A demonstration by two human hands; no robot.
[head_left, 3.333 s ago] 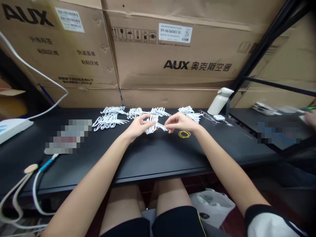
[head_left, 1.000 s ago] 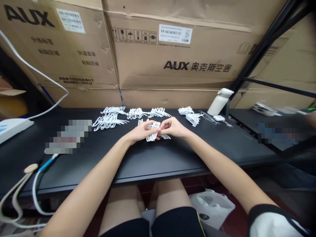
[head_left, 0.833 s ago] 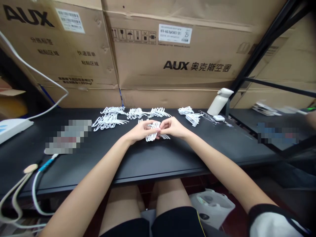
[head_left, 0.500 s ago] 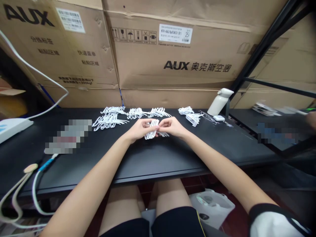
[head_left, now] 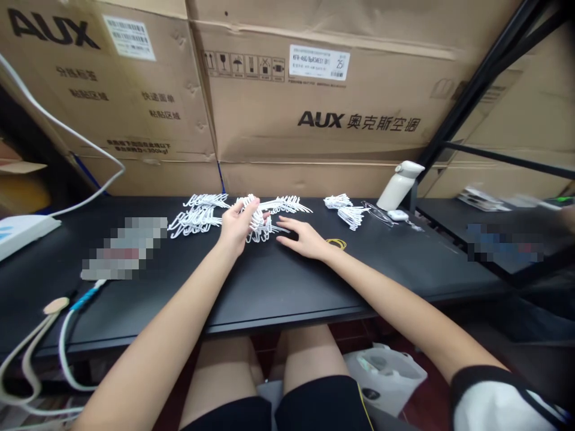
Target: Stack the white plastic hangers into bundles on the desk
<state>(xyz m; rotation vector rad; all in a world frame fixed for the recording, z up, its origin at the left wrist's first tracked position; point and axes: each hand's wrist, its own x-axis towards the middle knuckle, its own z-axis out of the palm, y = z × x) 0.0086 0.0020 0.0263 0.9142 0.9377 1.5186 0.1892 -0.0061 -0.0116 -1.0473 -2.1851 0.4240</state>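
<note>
Thin white hooks (head_left: 257, 221), bundled together, are gripped between the thumb and fingers of my left hand (head_left: 237, 227). Just below and beside them, more white hooks (head_left: 262, 234) lie partly hidden by that hand. To the right, my right hand (head_left: 302, 237) is open, its fingers apart and close to the tips of these hooks. Beyond my hands, similar piles of white hooks (head_left: 195, 222) lie at the left, with another pile (head_left: 287, 205) further right. Two tied-looking bundles (head_left: 350, 216) rest beyond my right hand. Yellow rubber bands (head_left: 336, 243) lie beside my right wrist.
Cardboard boxes (head_left: 314, 137) stand along the back of the black table (head_left: 287, 287). A white bottle (head_left: 401, 184), glasses (head_left: 378, 214) and a small white case (head_left: 397, 215) are at the back right. A blurred-out phone-shaped object (head_left: 128, 248) with a cable lies left.
My left hand has moved slightly left and away from me with the hooks. My right hand has parted from them and opened, uncovering the yellow rubber bands.
</note>
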